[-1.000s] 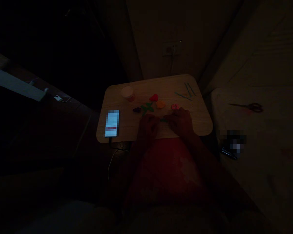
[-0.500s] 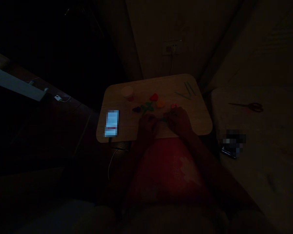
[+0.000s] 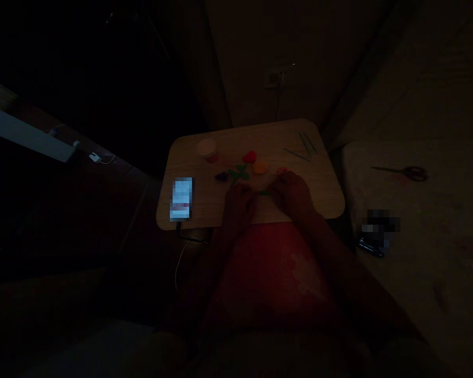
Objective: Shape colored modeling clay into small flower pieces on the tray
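Red clothing (image 3: 260,273) — a pale, jagged-edged patch (image 3: 305,270) — finer details dim.

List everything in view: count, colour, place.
Small table: 1, wood-tone, centre.
Tub: 1, pale, table's far left.
Lit screen: 1, bluish-white, pixelated, table's near left.
Red piece: 1, red, mid-table.
Orange piece: 1, orange, beside the red.
Leafy shape: green, part count unclear, left of orange.
Dark piece: 1, purplish, left of green.
Pink piece: 1, pink, by right hand.
Thin sticks: 3, greenish, far right.
Short strip: 1, green, between hands.
Scissors: 1, dark, right-hand surface.
Pixelated item: dark, count unclear, below scissors.
Wall socket: 1, dim, beyond table.
Plug: 1, white, left.
Left hand: 1, table's near edge.
Right hand: 1, at strip.
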Motion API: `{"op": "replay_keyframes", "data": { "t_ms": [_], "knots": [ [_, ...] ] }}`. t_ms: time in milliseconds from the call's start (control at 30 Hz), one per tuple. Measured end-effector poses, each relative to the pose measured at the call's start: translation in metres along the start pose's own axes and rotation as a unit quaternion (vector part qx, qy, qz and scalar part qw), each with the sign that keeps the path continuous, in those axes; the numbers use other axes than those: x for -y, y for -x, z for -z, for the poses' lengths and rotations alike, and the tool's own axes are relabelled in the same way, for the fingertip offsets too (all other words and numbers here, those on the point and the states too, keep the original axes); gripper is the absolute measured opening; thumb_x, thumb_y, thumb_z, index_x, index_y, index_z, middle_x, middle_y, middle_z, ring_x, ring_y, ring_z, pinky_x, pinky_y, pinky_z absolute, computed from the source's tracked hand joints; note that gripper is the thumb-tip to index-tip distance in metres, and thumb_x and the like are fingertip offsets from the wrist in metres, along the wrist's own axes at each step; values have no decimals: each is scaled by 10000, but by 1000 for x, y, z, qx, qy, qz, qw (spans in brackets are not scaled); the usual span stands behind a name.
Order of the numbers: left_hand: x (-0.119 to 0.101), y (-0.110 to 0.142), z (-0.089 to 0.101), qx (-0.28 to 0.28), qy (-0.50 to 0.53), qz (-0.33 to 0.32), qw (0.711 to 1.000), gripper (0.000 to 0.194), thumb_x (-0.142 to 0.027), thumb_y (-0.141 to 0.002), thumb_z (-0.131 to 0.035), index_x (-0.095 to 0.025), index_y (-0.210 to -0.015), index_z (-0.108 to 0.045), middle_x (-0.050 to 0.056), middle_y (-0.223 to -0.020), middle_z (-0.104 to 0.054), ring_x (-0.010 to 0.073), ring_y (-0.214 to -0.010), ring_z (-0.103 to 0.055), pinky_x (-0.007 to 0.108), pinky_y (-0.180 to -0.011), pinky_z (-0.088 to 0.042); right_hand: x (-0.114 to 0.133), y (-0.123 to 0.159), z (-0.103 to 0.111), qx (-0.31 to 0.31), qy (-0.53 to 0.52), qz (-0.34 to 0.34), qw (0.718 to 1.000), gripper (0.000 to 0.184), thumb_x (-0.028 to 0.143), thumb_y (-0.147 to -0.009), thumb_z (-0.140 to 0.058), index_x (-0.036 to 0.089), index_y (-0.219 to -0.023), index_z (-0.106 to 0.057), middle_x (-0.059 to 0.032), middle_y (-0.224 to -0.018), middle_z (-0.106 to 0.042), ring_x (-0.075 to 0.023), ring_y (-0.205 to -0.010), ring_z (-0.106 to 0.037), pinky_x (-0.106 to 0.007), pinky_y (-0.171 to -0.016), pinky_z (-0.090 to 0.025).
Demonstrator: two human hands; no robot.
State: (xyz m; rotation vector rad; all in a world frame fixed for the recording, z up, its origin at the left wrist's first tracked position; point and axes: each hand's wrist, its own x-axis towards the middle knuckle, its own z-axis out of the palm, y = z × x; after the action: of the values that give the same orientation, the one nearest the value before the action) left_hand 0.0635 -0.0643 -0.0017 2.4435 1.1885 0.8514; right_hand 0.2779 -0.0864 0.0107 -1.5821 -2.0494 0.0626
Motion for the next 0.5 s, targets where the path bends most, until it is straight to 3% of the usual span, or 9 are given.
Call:
{"op": "replay_keyframes", "data": {
  "t_ms": [500],
  "knots": [
    [0,0,-1,-1,-1,0,1000,249,-171,-953,-598,-209,-1152,-742,102,-1172,-636,271,-1155,-594,475,-1046,-503,-5,8,-2,-6,-2,-31,1000,239,288,-978,-591,209,-963,-816,-134,-1076,-771,-312,-1040,-648,-410,-819,-421]
  ]
}}
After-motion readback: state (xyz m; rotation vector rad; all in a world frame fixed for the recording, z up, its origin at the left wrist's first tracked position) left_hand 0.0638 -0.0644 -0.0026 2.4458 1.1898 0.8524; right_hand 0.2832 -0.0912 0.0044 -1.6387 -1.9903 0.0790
